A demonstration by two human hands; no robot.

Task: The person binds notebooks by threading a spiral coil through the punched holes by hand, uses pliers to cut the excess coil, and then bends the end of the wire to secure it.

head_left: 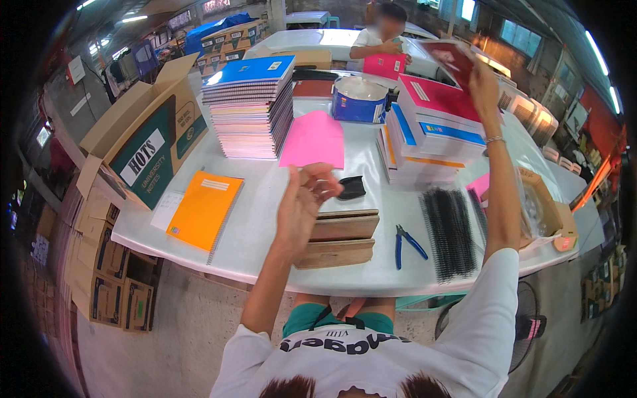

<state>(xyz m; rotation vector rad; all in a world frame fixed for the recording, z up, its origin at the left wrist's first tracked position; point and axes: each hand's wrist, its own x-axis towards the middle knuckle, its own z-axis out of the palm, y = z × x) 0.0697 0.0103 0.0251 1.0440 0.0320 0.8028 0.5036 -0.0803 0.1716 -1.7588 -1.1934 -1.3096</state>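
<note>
My right hand [482,86] is raised at the far right, gripping the edge of a thin dark red notebook [448,58] above a stack of notebooks topped by a crimson cover [441,98]. In front of me my left hand [304,202] hovers with loosely curled fingers, holding nothing that I can see. Below it lies a slotted wooden block [340,240], with a small black object [352,188] just beyond. Blue-handled cutters [408,247] rest to the block's right, beside a bundle of black binding coils [448,235]. A pink sheet [315,140] lies past my left hand.
A tall stack of spiral notebooks [249,113] stands left of centre. Nearer lies an orange spiral notebook [207,210], beside an open carton [149,146]. A blue tub [360,99] sits at the back. Across the table another person [381,43] holds a pink notebook. An open box [536,205] stands right.
</note>
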